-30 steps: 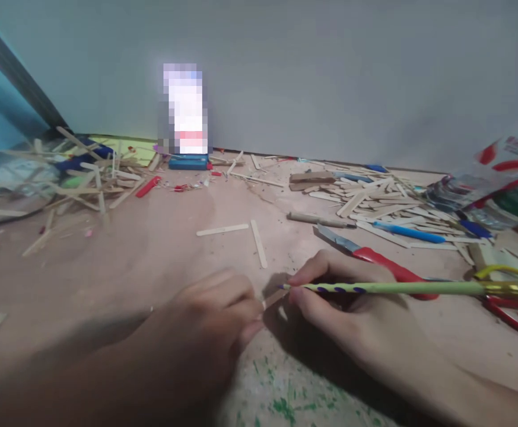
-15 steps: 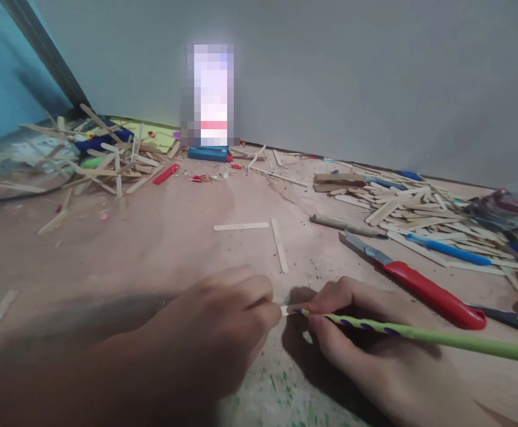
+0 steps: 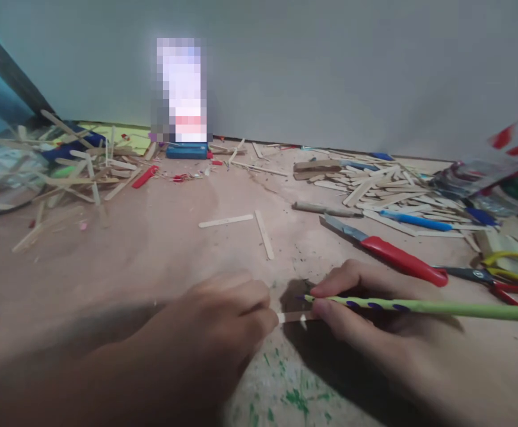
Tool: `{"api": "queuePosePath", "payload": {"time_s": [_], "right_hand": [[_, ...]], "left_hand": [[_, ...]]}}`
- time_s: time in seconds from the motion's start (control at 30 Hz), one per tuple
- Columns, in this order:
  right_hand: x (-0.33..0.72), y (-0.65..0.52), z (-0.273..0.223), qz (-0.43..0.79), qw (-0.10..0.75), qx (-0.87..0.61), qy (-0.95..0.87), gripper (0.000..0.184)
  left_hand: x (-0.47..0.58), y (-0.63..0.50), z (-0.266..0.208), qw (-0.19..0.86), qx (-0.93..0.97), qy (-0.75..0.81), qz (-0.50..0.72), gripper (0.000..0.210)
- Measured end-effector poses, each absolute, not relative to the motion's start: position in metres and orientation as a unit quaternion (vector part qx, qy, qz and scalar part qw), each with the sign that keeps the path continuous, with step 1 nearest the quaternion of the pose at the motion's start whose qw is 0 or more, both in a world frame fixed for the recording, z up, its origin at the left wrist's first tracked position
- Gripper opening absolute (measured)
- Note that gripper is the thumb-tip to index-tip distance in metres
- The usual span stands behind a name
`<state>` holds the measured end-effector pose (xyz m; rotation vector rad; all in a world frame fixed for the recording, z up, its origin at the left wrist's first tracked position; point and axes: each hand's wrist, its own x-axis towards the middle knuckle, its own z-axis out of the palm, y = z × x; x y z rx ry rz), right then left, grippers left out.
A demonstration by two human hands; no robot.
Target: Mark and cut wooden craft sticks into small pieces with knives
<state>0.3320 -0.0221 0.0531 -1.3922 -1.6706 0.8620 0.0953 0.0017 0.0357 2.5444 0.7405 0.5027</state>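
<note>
My left hand (image 3: 236,320) is closed on the left end of a small wooden craft stick (image 3: 291,317) near the tabletop. In my right hand (image 3: 365,332) is a light-green pencil (image 3: 445,308) with dark oval marks, pinched close to its tip. The tip points left, just above the stick, and the right thumb is by the stick's other end. Beyond my hands, one craft stick (image 3: 225,220) lies crosswise and another craft stick (image 3: 264,235) lies slanted beside its right end.
A knife (image 3: 401,258) with a red handle lies right of centre, near scissors (image 3: 503,273). Behind it are a blue pen (image 3: 414,220) and a heap of craft sticks (image 3: 392,190). More sticks (image 3: 85,172) pile up at left. A blurred lit screen (image 3: 185,89) stands at the back.
The view has shifted to the right, so the scissors and a plastic wrapper show more. The pencil tip has lifted from the stick, and more of the stick shows between my hands.
</note>
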Motion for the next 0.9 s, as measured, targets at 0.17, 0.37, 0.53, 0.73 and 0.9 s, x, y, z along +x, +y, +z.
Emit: {"api": "queuePosePath", "payload": {"time_s": [0.17, 0.37, 0.53, 0.73, 0.9], "right_hand": [[0.336, -0.025, 0.049, 0.324, 0.365, -0.572, -0.66, 0.019], [0.333, -0.041, 0.041, 0.319, 0.354, -0.533, -0.7, 0.019], [0.336, -0.041, 0.037, 0.326, 0.345, -0.53, -0.703, 0.019], [0.333, -0.045, 0.038, 0.349, 0.361, -0.554, -0.664, 0.022], [0.33, -0.047, 0.038, 0.367, 0.371, -0.561, -0.643, 0.023]], "left_hand": [[0.098, -0.003, 0.039, 0.26, 0.921, 0.251, 0.147, 0.022], [0.096, -0.007, 0.042, 0.274, 0.905, 0.292, 0.141, 0.025], [0.096, -0.009, 0.044, 0.278, 0.907, 0.292, 0.12, 0.022], [0.098, -0.006, 0.035, 0.271, 0.912, 0.247, 0.183, 0.023], [0.098, -0.002, 0.029, 0.196, 0.928, 0.215, 0.235, 0.023]]}}
